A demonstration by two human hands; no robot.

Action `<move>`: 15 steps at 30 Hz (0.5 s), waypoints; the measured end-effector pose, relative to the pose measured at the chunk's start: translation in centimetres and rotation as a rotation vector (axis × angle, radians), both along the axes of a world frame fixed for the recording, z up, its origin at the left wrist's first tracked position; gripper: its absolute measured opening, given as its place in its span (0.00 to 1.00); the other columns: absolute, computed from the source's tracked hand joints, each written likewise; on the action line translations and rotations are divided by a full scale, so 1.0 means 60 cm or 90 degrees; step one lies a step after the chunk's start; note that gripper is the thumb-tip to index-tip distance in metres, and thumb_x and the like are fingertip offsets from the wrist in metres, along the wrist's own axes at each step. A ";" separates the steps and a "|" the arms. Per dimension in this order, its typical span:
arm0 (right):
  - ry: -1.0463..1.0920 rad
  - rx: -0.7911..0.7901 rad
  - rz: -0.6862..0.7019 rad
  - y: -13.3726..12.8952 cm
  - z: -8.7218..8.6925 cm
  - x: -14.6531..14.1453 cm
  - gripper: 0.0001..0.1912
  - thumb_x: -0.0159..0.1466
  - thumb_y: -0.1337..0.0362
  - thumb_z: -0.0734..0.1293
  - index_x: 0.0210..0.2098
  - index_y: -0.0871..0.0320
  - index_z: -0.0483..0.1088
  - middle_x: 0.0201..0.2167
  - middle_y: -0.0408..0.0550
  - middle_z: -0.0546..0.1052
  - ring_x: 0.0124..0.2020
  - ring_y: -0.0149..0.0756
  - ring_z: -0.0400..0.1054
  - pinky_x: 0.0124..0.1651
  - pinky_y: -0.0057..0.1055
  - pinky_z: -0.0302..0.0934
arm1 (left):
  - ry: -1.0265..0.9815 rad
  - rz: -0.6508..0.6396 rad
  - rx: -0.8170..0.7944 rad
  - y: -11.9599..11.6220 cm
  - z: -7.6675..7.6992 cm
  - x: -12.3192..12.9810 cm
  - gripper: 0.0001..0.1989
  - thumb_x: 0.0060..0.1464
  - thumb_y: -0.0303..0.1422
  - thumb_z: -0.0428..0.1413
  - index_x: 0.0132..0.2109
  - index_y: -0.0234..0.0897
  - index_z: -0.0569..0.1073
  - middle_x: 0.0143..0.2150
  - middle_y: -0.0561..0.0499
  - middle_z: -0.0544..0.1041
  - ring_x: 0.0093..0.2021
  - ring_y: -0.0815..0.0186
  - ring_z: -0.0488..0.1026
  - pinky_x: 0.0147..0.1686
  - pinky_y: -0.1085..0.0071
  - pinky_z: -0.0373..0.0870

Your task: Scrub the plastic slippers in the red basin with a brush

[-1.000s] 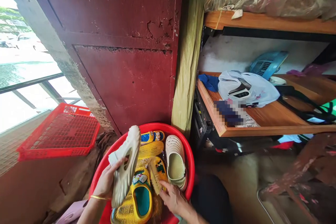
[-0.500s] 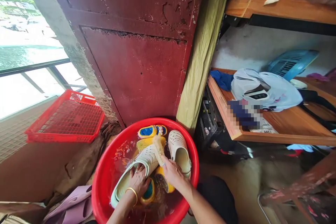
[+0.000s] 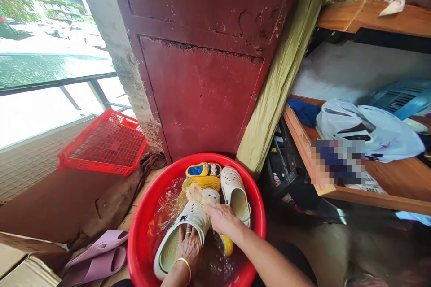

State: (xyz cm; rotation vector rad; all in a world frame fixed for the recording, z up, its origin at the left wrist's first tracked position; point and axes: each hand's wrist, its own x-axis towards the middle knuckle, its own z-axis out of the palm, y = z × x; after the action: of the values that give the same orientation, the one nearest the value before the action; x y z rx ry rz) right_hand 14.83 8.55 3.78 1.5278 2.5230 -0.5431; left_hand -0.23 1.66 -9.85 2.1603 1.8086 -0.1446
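Left hand, gold bangle at wrist, grips a white slide sandal in a water-filled red plastic basin. Right hand holds a scrub brush against the sandal, beside a white clog.

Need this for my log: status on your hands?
Left hand gripping white clog in water-filled red basin; right hand working pale-bristled brush on it; second white clog, yellow slippers alongside.

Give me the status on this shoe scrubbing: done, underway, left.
Done: nothing I can confirm; the shoes all lie in the water of the red basin. In hand: the left hand grips a white clog, and the right hand holds a bristle brush over it. Left: probably the other white clog, the yellow sandal and the blue-and-yellow sandal.
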 end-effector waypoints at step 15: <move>0.045 0.083 -0.087 -0.042 -0.040 0.084 0.31 0.64 0.74 0.61 0.65 0.57 0.69 0.50 0.62 0.81 0.47 0.53 0.77 0.50 0.43 0.68 | -0.051 -0.026 -0.010 -0.008 0.027 0.006 0.37 0.59 0.40 0.50 0.74 0.36 0.59 0.74 0.32 0.61 0.74 0.39 0.55 0.72 0.36 0.38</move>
State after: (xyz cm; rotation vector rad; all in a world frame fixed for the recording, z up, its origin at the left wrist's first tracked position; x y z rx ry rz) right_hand 19.89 6.01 1.38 1.7674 2.5650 -0.4654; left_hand 0.11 1.18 -8.21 2.1609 1.7143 -0.0796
